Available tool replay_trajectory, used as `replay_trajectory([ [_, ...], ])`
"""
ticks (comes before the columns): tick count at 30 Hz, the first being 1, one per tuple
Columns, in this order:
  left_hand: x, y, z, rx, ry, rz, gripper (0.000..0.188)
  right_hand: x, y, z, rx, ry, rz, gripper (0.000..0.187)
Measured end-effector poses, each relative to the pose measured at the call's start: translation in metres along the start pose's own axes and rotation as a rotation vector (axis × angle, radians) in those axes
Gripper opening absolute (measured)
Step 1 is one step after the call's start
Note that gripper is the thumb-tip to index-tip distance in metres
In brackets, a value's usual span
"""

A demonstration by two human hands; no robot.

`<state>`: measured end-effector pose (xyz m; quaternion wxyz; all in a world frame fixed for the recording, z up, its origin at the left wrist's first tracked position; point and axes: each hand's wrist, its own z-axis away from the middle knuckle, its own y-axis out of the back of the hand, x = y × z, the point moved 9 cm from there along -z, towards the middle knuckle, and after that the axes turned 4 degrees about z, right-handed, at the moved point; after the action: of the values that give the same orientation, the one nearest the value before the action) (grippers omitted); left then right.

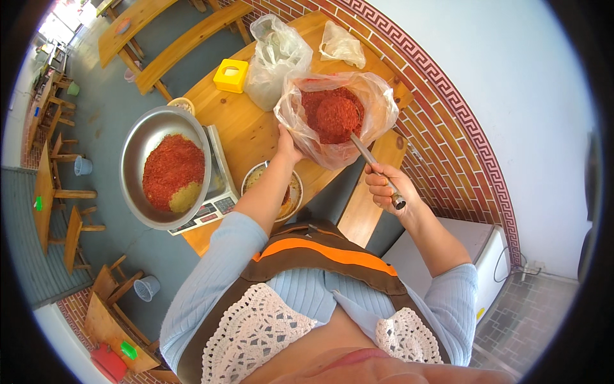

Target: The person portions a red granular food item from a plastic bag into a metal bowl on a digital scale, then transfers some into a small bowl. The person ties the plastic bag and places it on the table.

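Observation:
A clear plastic bag (382, 105) stands wide-mouthed on the table, filled with coarse red chili flakes (313, 101). My left hand (289, 146) grips the bag's near left side, its fingers partly hidden behind the plastic. My right hand (389, 187) is closed around the metal handle of a ladle (366, 153). The ladle's head is down in the bag, heaped with chili flakes that hide its rim. To the left, a big steel bowl (132, 160) holds red flakes with a patch of yellowish-brown powder (185, 197) beside them. This bowl rests on a weighing scale (220, 163).
Below my left forearm sits a smaller bowl (299, 195) with seasoning in it. Behind are a yellow tissue box (231, 75), a filled clear bag (275, 57) and a crumpled bag (342, 45). A brick-patterned wall (441, 128) borders the right; wooden benches (192, 45) stand beyond the table.

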<state>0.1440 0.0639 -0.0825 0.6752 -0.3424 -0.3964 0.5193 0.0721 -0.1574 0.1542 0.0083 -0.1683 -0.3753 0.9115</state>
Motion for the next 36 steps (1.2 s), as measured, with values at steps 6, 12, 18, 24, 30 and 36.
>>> replay_trajectory([
  [6, 0.027, -0.02, -0.003, 0.03, -0.022, -0.091, 0.089, -0.01, -0.008, -0.006, -0.019, 0.011, 0.001, 0.016],
  [12, 0.033, -0.006, 0.033, 0.322, 0.03, -0.242, 0.08, -0.009, -0.013, -0.007, -0.044, 0.03, -0.024, 0.017],
  [18, 0.086, -0.033, 0.101, 0.374, -0.793, -0.829, 0.047, -0.006, -0.013, 0.0, -0.04, 0.047, -0.036, 0.018],
  [24, 0.088, -0.145, 0.181, 0.198, -1.409, -1.51, 0.026, -0.002, -0.016, 0.006, -0.08, 0.058, -0.051, 0.018],
  [30, 0.076, -0.158, 0.149, 0.184, -0.874, -2.022, 0.035, 0.003, -0.015, 0.011, -0.072, 0.054, -0.054, 0.019],
  [36, 0.077, -0.151, 0.159, 0.134, -0.826, -1.8, 0.036, 0.006, -0.017, 0.011, -0.084, 0.06, -0.053, 0.019],
])
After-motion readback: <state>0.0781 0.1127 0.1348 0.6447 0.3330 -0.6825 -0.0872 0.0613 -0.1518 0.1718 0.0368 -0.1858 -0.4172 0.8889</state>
